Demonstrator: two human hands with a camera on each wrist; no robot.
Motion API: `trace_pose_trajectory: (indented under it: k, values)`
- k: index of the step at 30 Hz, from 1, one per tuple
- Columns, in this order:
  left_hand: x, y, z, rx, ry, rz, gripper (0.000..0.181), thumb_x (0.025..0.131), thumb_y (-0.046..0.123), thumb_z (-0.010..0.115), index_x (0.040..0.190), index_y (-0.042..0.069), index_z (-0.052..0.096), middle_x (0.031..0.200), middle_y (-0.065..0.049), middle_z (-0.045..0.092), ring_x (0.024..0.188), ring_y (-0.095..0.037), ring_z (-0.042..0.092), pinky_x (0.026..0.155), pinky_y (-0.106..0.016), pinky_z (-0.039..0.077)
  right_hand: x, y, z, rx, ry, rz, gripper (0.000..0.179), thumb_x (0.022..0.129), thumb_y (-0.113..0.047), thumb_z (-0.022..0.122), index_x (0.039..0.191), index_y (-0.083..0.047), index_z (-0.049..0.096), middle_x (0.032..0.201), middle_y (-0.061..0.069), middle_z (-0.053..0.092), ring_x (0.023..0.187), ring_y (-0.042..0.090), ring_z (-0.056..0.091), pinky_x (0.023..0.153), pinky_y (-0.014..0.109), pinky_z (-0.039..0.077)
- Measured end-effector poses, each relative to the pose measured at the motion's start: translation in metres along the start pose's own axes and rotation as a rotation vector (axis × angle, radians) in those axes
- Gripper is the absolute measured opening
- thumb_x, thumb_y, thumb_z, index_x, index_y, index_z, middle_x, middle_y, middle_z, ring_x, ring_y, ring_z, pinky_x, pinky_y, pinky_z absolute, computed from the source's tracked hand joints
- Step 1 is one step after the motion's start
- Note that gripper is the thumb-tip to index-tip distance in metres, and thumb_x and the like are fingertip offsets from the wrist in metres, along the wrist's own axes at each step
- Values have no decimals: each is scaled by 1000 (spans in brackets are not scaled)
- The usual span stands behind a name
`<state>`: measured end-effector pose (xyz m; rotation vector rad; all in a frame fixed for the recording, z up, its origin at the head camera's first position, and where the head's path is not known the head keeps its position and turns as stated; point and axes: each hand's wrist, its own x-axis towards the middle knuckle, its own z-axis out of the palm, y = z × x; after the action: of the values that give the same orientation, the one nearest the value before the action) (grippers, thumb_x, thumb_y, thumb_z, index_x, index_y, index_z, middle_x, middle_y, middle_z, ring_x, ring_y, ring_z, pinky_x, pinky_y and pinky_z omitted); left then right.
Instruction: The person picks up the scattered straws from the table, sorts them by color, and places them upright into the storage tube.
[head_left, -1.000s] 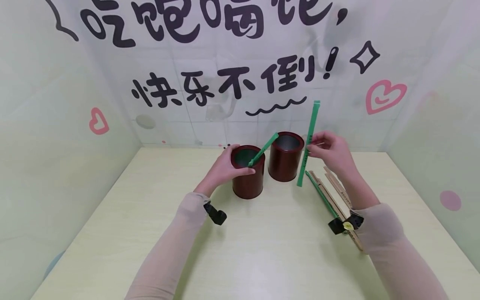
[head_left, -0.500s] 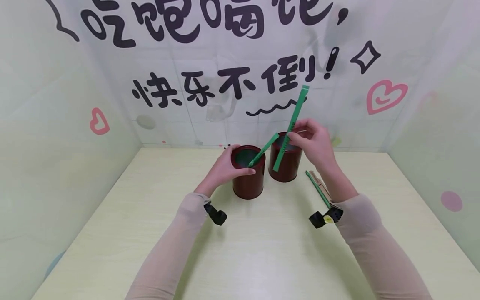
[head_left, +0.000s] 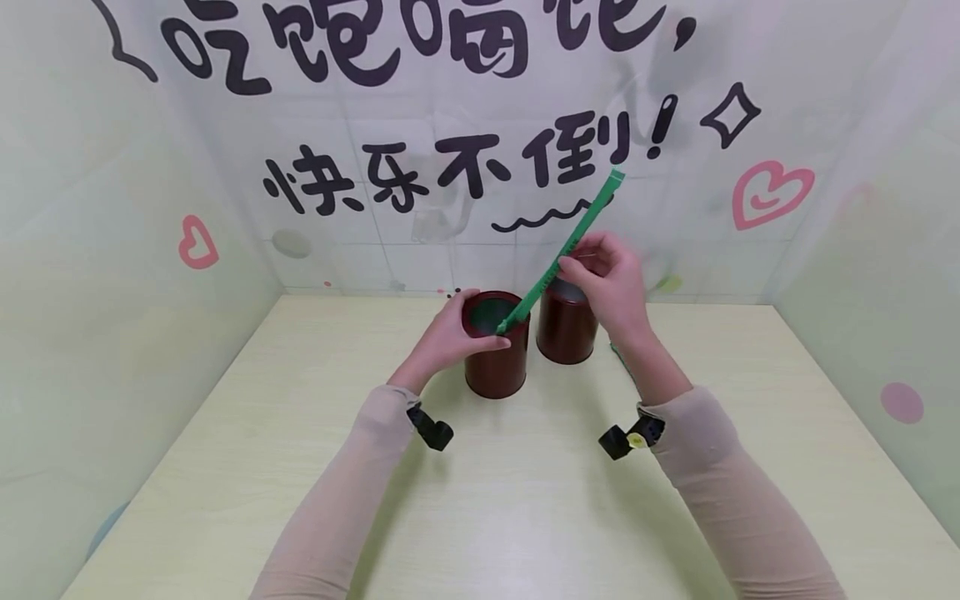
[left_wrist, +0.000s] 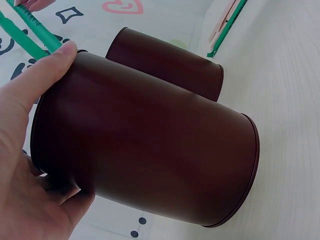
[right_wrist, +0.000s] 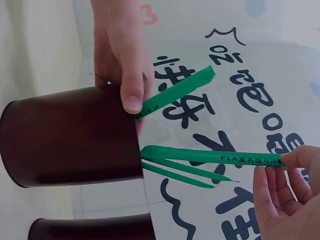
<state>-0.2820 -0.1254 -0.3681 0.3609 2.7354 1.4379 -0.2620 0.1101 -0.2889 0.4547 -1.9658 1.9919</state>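
My left hand (head_left: 450, 335) grips a dark red can (head_left: 497, 372) near its rim, thumb on the near side and fingers round the far side. The can stands upright on the table. Between thumb and fingers, my right hand (head_left: 611, 287) pinches a long green wrapped straw (head_left: 592, 214), printed with dark lettering. It slants down to the left, its lower end right at the can's mouth. More green straws (right_wrist: 182, 91) stick out of that can in the right wrist view. A second dark red can (head_left: 566, 331) stands just behind to the right, partly hidden by my right hand.
Right of the cans, a green straw (left_wrist: 227, 27) and tan strips (left_wrist: 218, 36) lie on the pale table (head_left: 517, 500), mostly hidden behind my right forearm in the head view. A lettered white backdrop (head_left: 315, 258) rises behind.
My right hand has carried the green straw leftward, from right of the second can to the gripped can's mouth, tilting it further. My left hand and both cans have stayed in place.
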Motion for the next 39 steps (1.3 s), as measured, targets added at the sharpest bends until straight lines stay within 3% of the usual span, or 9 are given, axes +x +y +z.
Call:
trace_pose_trajectory:
  k: [9,18,32,39]
  values:
    - [1,-2,0,-10,0,8,97,77,41,85,151,10,31,145,-11,48,129,-30,51,103,-48,52,-2,14,9,-6,-43,35,17,91,1,66,106,2,59,84,-11,66,77,7,67,76,21,60]
    - [2,-2,1,13,1,15,98,77,40,85,152,9,31,145,-12,48,129,-29,51,105,-47,50,-7,20,6,-126,-133,61,22,91,0,67,110,8,60,86,-9,65,79,5,66,77,19,59]
    - [3,-3,1,4,3,9,98,76,41,85,152,10,31,145,-11,48,130,-29,50,105,-48,50,-10,25,-16,-160,-162,132,28,93,-6,68,115,8,57,96,-1,66,78,4,66,79,21,60]
    - [4,-4,0,5,-2,6,98,77,41,85,152,9,30,146,-12,47,131,-30,50,105,-49,50,-16,31,-32,-193,-141,131,30,93,-7,68,116,8,58,93,-8,62,81,5,63,79,22,60]
